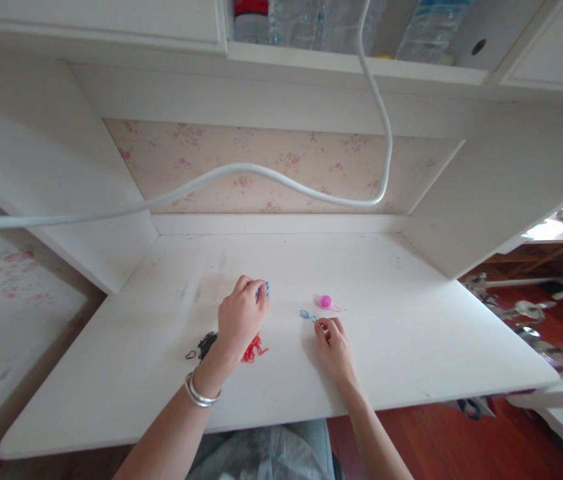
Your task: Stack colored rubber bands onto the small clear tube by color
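My left hand is closed, with its fingertips around a small bunch of blue loops that shows past the fingers. Below it on the white desk lie a pile of red loops and a pile of black loops, both partly covered by the hand and wrist. One black loop sits apart on the left. The fingers of my right hand pinch the near end of some thin blue loops at the desk surface. Just beyond them rests a round pink thing with a pink loop.
A white cable hangs across the view above the white desk. Side panels stand left and right. Overhead, a shelf holds plastic bottles. Past the desk's right edge is a red-brown floor with metal objects.
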`<control>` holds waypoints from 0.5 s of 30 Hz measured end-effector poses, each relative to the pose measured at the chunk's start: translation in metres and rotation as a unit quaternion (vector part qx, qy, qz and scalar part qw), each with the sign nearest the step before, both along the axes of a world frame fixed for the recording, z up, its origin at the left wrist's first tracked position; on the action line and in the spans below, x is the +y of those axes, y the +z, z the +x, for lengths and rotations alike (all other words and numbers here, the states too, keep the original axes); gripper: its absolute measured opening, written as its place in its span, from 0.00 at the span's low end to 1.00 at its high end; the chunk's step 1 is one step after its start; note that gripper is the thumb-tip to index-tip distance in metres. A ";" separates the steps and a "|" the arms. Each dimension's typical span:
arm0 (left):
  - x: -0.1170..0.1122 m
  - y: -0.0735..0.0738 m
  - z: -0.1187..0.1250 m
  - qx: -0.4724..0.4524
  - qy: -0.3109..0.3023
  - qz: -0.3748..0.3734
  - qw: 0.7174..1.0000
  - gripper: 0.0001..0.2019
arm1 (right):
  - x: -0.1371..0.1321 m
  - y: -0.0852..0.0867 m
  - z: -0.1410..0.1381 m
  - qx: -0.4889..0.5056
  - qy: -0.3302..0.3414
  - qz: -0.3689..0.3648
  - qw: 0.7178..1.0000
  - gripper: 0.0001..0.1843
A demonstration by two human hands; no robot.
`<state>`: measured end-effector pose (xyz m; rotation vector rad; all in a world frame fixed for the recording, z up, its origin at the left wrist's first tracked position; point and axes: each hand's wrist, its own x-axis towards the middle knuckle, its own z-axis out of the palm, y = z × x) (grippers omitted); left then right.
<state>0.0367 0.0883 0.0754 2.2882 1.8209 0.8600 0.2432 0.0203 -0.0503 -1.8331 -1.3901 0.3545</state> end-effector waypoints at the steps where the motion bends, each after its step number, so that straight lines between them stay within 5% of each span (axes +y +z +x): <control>1: 0.000 -0.001 0.000 0.007 0.001 -0.004 1.000 0.12 | 0.000 0.000 0.000 -0.001 0.000 0.000 1.000 0.18; 7: 0.000 -0.003 -0.007 0.000 0.013 -0.002 1.000 0.14 | -0.001 0.000 -0.001 -0.002 -0.001 0.000 1.000 0.18; 12: 0.008 -0.005 -0.015 0.028 -0.005 -0.035 0.999 0.27 | 0.000 -0.001 -0.001 -0.008 -0.001 -0.002 1.000 0.19; 15: 0.011 -0.008 -0.015 0.047 -0.010 -0.050 0.998 0.24 | 0.000 -0.002 0.000 -0.011 -0.002 -0.002 1.000 0.19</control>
